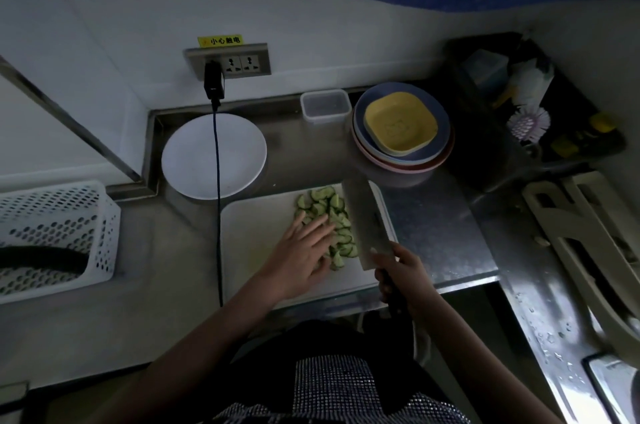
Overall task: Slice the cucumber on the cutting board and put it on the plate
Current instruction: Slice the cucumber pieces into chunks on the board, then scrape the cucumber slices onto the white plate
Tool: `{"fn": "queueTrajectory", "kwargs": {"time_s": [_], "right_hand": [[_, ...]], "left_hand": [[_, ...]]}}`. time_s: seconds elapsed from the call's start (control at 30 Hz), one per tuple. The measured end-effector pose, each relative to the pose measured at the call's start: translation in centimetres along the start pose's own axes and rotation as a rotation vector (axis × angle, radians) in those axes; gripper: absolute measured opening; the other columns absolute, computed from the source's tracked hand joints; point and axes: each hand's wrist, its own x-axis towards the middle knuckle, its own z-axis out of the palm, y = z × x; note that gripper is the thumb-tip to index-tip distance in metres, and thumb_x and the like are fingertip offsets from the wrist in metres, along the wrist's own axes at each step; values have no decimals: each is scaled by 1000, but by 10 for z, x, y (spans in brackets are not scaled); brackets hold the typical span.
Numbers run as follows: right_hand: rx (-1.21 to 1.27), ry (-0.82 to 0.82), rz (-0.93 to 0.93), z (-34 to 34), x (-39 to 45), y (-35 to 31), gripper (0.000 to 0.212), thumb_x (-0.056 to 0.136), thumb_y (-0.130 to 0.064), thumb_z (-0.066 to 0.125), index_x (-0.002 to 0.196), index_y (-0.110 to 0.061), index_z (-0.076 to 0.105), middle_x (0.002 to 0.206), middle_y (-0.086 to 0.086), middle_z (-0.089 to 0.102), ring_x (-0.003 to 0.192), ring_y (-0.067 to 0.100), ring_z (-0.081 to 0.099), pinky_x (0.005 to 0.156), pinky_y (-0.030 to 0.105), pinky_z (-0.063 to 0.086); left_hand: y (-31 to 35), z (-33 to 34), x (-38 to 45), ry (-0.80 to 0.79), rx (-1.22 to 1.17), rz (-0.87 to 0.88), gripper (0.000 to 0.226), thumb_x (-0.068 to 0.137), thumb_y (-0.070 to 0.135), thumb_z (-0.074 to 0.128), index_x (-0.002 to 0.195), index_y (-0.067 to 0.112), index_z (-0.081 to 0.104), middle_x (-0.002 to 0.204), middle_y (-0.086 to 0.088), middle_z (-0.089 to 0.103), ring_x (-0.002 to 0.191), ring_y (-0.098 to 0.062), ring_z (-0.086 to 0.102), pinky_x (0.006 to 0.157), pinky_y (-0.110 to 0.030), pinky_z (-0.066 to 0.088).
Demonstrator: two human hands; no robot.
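On cutting board: cucumber fully sliced; left hand flat on slices, right hand gripping cleaver — white plate bare, transfer pending.

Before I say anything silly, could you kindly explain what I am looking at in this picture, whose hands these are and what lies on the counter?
There is no machine here. A person wears a wide-angle camera on the head, so the one picture looks forward and down at their own two bare hands.

On the steel counter lies a white cutting board with a heap of cucumber slices on it. The left hand lies flat with straight fingers on the slices. The right hand grips the dark handle of a cleaver, whose broad blade stands beside the heap.

Behind the board sits a white plate, with no slices on it yet. A black cable hangs in front of it from a wall socket. To the right is a stack of coloured dishes, and to the left a white perforated basket.
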Motion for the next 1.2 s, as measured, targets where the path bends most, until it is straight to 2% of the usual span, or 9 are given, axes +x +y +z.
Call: {"fn": "queueTrajectory", "kwargs": {"time_s": [0.17,0.23,0.43,0.57,0.73,0.87,1.0,1.07,1.2], "right_hand": [[-290,334,-122,-22,21,11,10,92,-23,55,85,-19,60,61,9,57,50,24,53,50,36,50],[-412,405,-147,-31,28,10,20,94,-28,51,81,-14,57,69,14,61,53,25,58,44,31,50],[-495,380,-214,-34,35,10,26,96,-30,50,74,-17,53,64,10,61,49,22,56,41,28,46],[-666,248,-276,-20,39,1,18,96,-30,50,83,-21,57,67,-1,61,56,16,58,51,29,45],[-848,223,-261,-9,52,-4,20,97,-34,46,82,-21,51,72,1,61,66,24,61,63,39,51],[-862,257,-222,-16,54,-2,18,96,-34,44,84,-24,52,73,0,63,66,22,63,62,38,54],[-817,217,-248,-23,52,-3,12,99,-27,46,96,-23,57,72,-4,63,59,7,61,52,24,44],[-810,210,-271,-23,51,-4,10,99,-26,47,97,-22,56,72,-5,62,59,5,60,50,22,42],[-786,220,-260,-20,54,1,5,95,-20,52,91,-22,55,74,1,64,67,19,64,60,36,53]], "left_hand": [[-36,14,-31,-21,18,-138,38,80,34,43,98,12,69,117,-4,63,122,-22,45,108,-43,18],[-41,15,-33,-9,8,-184,36,77,33,42,92,13,68,113,-3,63,120,-25,50,106,-42,19],[-30,9,7,3,-11,-175,47,78,34,38,106,11,69,117,-5,64,118,-24,55,107,-47,31],[-5,3,47,-64,-61,-85,47,92,32,45,132,9,53,144,-7,43,139,-23,30,115,-39,7],[15,16,52,-157,5,42,50,95,32,43,138,7,46,149,-9,36,142,-22,21,114,-36,-8],[16,27,39,-104,31,87,45,91,28,52,130,6,56,139,-11,49,135,-25,37,112,-42,1],[9,32,32,-61,-91,50,49,95,30,42,139,9,46,147,-8,40,140,-22,28,116,-36,4],[5,32,28,-21,-109,48,52,94,35,36,139,11,46,146,-7,42,138,-21,32,115,-39,16],[-23,24,21,146,-221,-241,49,92,29,39,131,4,54,137,-15,50,128,-29,45,103,-47,40]]}}
